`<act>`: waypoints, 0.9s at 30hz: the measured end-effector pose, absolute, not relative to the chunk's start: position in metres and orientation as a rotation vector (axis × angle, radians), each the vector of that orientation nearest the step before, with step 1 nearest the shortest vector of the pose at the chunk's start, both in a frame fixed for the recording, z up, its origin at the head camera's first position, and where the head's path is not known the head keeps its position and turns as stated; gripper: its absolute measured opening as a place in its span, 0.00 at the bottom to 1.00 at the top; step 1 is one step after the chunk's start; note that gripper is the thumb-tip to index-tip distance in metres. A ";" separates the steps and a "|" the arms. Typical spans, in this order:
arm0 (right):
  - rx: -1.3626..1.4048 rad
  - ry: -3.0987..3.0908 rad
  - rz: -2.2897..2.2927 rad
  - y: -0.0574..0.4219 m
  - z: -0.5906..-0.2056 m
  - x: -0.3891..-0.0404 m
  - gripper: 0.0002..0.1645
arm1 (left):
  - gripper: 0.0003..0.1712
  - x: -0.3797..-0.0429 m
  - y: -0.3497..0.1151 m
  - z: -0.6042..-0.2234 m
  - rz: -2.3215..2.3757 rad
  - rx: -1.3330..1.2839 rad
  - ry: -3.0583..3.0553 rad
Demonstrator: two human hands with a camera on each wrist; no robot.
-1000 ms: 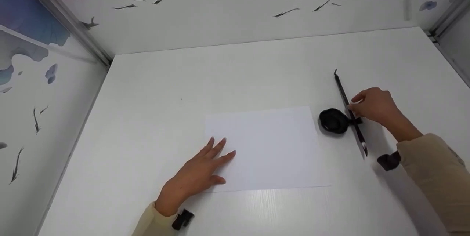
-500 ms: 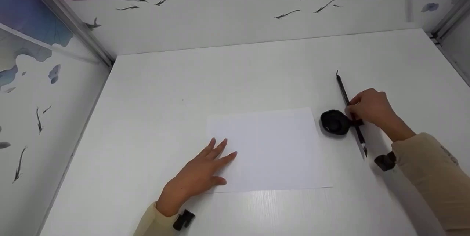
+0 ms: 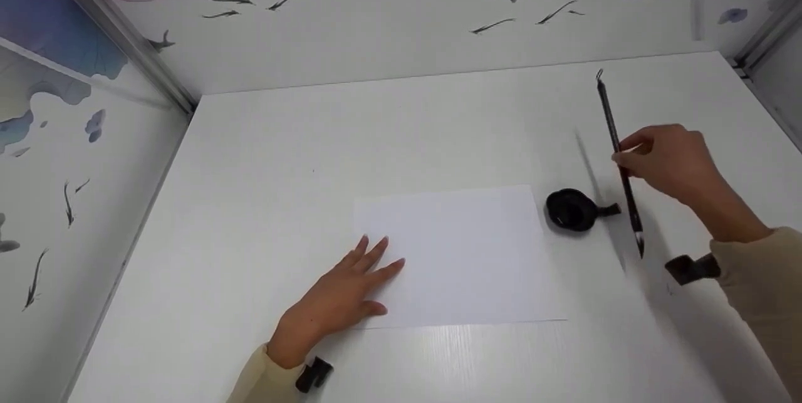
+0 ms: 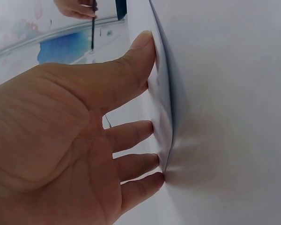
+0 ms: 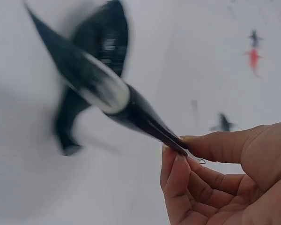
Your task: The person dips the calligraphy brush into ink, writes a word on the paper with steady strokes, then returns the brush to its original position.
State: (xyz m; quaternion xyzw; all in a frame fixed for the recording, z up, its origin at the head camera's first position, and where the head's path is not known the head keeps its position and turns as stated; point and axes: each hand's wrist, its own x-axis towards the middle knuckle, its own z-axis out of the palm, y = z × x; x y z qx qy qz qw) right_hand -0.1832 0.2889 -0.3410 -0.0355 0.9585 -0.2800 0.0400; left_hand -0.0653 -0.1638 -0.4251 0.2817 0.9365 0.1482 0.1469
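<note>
My right hand (image 3: 670, 158) pinches a dark ink brush (image 3: 628, 196) by the middle of its handle. In the head view the bristles point down toward me, and the hanging loop is at the far end. The right wrist view shows the brush (image 5: 107, 91) close up, its bristles black at the tip and white near the ferrule, held between thumb and fingertips. Left of it on the table sits a black ink dish (image 3: 571, 210) with a short handle. My left hand (image 3: 341, 293) lies with spread fingers on the left edge of a white sheet of paper (image 3: 463, 252).
The white table (image 3: 250, 202) is bounded by a back panel (image 3: 376, 33) and a left panel (image 3: 37, 202), both printed with fish and flowers. Black wrist cameras jut from both sleeves. The brush casts a shadow on the table beside the dish.
My right hand has taken hold of the brush and lifted it off the ink dish's handle, moving it up and to the right. The left hand stays on the paper.
</note>
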 end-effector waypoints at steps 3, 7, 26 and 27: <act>-0.060 3.071 -0.896 0.284 -0.323 -0.169 0.26 | 0.41 -0.064 -0.164 -0.426 0.419 0.818 2.706; 0.020 3.270 -1.042 0.271 -0.317 -0.148 0.23 | 0.41 -0.063 -0.161 -0.427 0.414 0.813 2.716; -0.439 3.487 -1.495 0.245 -0.374 -0.140 0.16 | 0.47 -0.054 -0.149 -0.418 0.289 0.690 2.735; -0.443 3.483 -1.486 0.245 -0.375 -0.140 0.16 | 0.47 -0.054 -0.149 -0.419 0.294 0.693 2.734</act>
